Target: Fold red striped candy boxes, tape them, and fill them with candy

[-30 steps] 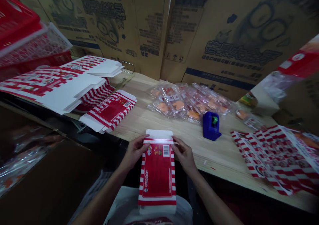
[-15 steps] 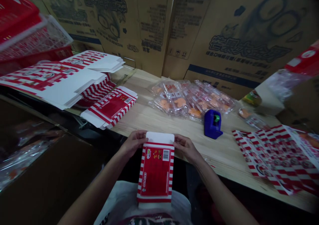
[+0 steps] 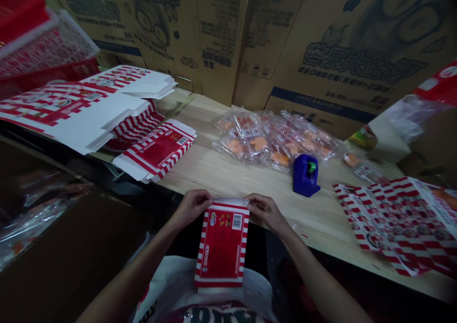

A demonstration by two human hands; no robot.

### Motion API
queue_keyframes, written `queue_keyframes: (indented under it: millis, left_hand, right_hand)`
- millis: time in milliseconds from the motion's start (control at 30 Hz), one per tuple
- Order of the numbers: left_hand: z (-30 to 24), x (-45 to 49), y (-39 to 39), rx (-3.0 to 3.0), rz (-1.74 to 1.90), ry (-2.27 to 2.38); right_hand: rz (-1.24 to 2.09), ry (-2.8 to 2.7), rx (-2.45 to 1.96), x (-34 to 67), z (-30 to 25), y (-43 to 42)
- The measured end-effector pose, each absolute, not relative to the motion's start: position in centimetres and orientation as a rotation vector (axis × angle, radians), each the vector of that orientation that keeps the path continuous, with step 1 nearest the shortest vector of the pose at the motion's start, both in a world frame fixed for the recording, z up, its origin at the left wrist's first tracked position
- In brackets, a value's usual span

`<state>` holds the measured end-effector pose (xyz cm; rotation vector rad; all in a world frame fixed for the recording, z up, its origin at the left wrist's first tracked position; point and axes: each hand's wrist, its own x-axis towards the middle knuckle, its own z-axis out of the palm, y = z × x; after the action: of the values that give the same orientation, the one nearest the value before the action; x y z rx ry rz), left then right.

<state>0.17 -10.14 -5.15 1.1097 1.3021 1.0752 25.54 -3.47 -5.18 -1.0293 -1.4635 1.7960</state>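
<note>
A red-and-white striped cardboard box is held up against my body, its barcode side facing up. My left hand pinches the upper left corner, by the end flap. At the upper right corner my right hand pinches in the same way. The flap between them shows only as a thin white edge along the top. Beyond my hands, a blue tape dispenser with a green core stands on the wooden table, to the right.
Clear bags with orange pieces lie mid-table. At left are flat box blanks and a folded striped box, beside a red basket. Striped sheets lie at right. Large cartons form the back wall.
The white top flap stood up toward the table before; now it is tilted over and seen nearly edge-on. Both hands keep their hold at the corners.
</note>
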Motion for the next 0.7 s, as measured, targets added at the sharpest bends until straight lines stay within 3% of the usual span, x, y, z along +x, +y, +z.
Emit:
queue_keyframes:
  millis: [300,433,700]
  left_hand:
    - [-4.2,-0.2,-9.8,1.171,1.065,1.287]
    - [-4.5,-0.2,-9.8,1.184,1.056,1.294]
    - [-4.7,-0.5,-10.0,1.237,0.994,1.314]
  right_hand:
    - [2.117,-0.924,-1.093,24.4,-5.2,-3.7]
    - [1.957,-0.962,-1.112,24.0,-5.5,-3.8]
    - [1.614,-1.575,-0.975,25.3,-5.6,-4.6]
